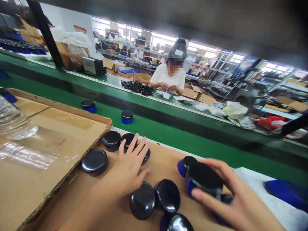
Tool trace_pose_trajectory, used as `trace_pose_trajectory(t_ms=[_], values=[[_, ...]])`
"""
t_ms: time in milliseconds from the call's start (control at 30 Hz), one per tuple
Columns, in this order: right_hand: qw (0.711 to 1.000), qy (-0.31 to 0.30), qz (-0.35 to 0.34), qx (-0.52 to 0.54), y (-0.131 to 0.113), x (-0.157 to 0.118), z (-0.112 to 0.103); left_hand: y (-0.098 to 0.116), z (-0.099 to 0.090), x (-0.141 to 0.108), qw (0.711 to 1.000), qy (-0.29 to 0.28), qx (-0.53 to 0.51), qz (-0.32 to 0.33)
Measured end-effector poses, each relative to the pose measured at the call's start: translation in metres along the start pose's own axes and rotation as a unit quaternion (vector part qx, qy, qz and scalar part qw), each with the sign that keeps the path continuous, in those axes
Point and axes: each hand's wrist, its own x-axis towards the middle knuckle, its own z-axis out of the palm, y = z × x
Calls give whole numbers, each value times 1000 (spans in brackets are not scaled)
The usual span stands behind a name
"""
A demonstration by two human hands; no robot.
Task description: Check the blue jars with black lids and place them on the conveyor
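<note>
My left hand [128, 165] lies flat with fingers spread on the cardboard [166, 160], its fingertips over black-lidded jars [128, 138] at the far edge. More glossy black lids sit around it: one to the left [94, 161], one further back [111, 139], two near my wrist [142, 200] [168, 195]. My right hand [232, 195] curls around a blue jar with a black lid [204, 178], thumb along its near side.
A green conveyor belt [183, 134] runs across, carrying two blue jars [127, 116] [88, 105]. A flat cardboard box [43, 141] and a clear plastic bottle [12, 120] sit at left. A person in white [169, 75] works across the belt beside a pile of black parts [138, 87].
</note>
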Motion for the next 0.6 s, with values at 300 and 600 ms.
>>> trace_pose_trajectory(t_ms=[300,600], values=[[954,-89,263,-111,54,145,40,6,-18,10,982,71,-168,-46],[976,-66,190,-83,30,131,30,46,-36,2,608,-6,-779,-152]])
